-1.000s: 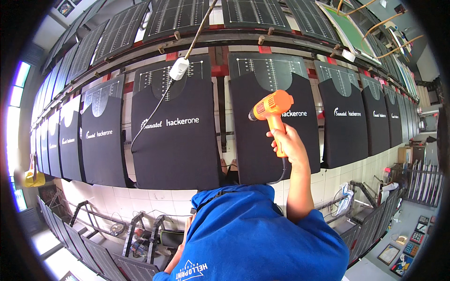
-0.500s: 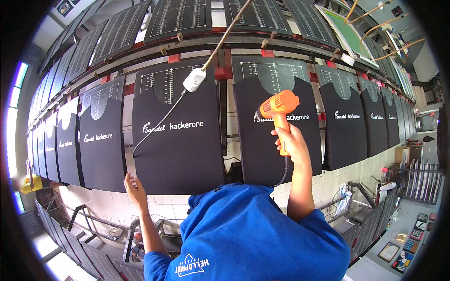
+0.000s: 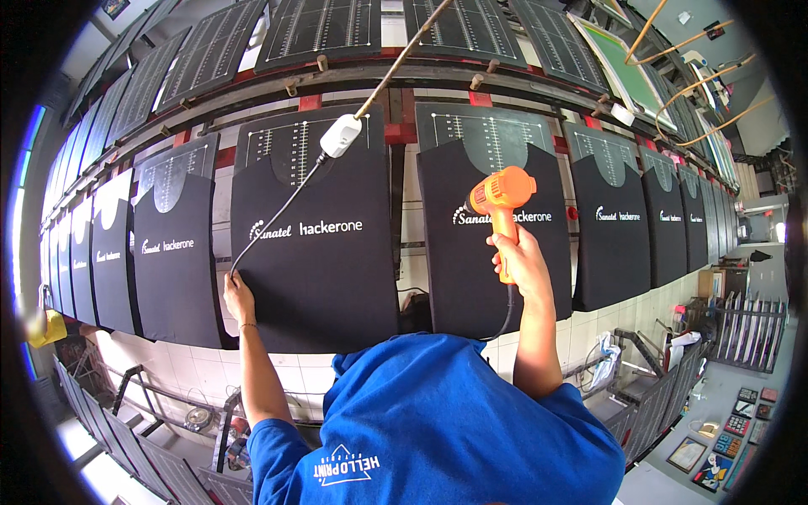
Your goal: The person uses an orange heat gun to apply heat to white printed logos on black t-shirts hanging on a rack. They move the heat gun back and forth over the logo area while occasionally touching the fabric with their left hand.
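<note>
My right hand [image 3: 527,263] is wrapped round the handle of an orange heat gun [image 3: 507,188]. The gun is held over a black T-shirt [image 3: 471,286] with white print on its chest, its nozzle tilted left toward the print and partly covering it. My left hand [image 3: 239,301] is at the left edge of another printed black T-shirt [image 3: 324,278], its fingertips closed on a black power cord [image 3: 273,220]. That cord runs up to a white plug connector [image 3: 341,136] hanging from an overhead cable. Each shirt lies stretched on a dark board marked with white scales [image 3: 282,143].
More boards with printed black shirts [image 3: 172,261] [image 3: 619,244] extend to both sides. A long rail [image 3: 379,80] and further bare boards [image 3: 320,34] lie beyond. A green-meshed screen frame [image 3: 623,71] stands at far right. Behind me are metal racks [image 3: 139,379].
My left hand has moved up and forward to the cord, which it now grips at the shirt's edge. The heat gun in my right hand has hardly moved, dropping slightly.
</note>
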`<act>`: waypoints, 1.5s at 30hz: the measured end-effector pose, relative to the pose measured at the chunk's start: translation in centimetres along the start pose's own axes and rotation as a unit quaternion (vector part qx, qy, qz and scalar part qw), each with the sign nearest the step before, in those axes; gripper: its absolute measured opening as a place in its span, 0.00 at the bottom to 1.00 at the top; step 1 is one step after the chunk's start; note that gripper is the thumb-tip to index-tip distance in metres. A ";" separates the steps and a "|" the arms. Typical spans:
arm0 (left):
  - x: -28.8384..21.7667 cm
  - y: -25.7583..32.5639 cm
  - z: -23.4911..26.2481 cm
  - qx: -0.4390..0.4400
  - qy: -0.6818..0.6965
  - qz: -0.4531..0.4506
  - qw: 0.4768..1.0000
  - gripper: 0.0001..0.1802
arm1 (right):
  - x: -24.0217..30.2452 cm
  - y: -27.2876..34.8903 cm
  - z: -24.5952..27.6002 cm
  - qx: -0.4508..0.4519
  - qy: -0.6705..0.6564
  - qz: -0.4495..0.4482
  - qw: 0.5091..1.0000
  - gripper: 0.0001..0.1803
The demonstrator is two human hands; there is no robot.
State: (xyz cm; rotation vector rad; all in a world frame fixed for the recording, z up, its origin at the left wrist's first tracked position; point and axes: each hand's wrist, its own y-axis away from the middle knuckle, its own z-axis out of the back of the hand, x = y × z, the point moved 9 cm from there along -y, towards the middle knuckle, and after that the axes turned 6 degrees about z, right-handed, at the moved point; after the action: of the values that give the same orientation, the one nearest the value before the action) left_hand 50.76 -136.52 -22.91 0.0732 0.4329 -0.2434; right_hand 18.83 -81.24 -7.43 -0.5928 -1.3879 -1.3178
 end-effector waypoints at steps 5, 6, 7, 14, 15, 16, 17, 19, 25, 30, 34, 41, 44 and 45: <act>-0.1 0.4 0.3 -0.006 -0.012 0.020 1.000 0.23 | -0.4 -0.2 -0.4 0.030 -0.042 -0.024 0.998 0.15; -0.1 0.4 0.3 -0.008 -0.010 0.022 1.000 0.23 | -0.5 -0.2 -0.8 0.038 -0.032 -0.015 0.999 0.17; -0.1 0.4 0.4 -0.009 -0.009 0.023 1.000 0.22 | -0.4 -0.2 -1.0 0.046 -0.021 -0.005 0.999 0.18; -0.7 1.0 1.0 -0.032 -0.008 0.027 0.999 0.21 | -0.4 0.3 -1.4 0.059 -0.030 -0.019 0.998 0.18; -0.6 0.9 0.9 -0.017 -0.012 0.034 0.999 0.21 | -0.2 0.5 -1.4 0.061 -0.041 -0.023 0.997 0.18; -0.4 0.9 0.7 -0.002 -0.016 0.041 0.999 0.20 | -0.2 0.6 -1.4 0.063 -0.053 -0.026 0.996 0.17; -0.5 1.0 1.0 -0.022 0.001 0.019 1.000 0.20 | -0.2 0.7 -1.4 0.064 -0.048 -0.025 0.996 0.17; -0.3 1.6 1.8 -0.061 0.033 -0.027 0.997 0.19 | -0.2 1.0 -1.4 0.066 -0.040 -0.021 0.997 0.17; 7.9 4.6 4.1 -0.087 0.054 0.029 0.994 0.18 | -0.6 1.4 -1.1 0.080 -0.038 -0.008 0.996 0.17; 13.5 9.8 8.9 -0.139 0.085 0.068 0.984 0.22 | -0.4 2.0 -0.7 0.085 -0.033 -0.004 0.996 0.18; 20.6 11.9 11.9 -0.134 -0.061 0.173 0.974 0.31 | -0.2 2.4 -0.3 0.082 -0.030 0.005 0.996 0.19; 24.2 12.9 18.5 -0.185 -0.132 0.143 0.963 0.25 | -0.7 2.5 -0.3 0.092 -0.031 -0.017 0.995 0.20; 23.0 13.1 20.8 -0.214 -0.150 0.146 0.954 0.24 | -0.8 2.6 -0.8 0.099 -0.037 -0.015 0.994 0.20; 22.4 12.7 21.4 -0.210 -0.156 0.151 0.953 0.24 | -0.7 2.7 -0.9 0.091 -0.024 -0.015 0.995 0.20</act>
State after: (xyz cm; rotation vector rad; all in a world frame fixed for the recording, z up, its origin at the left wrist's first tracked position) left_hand 82.33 -131.69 -12.76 -0.3126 0.1462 0.1433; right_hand 21.78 -81.10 -7.19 -0.4849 -1.5432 -1.1905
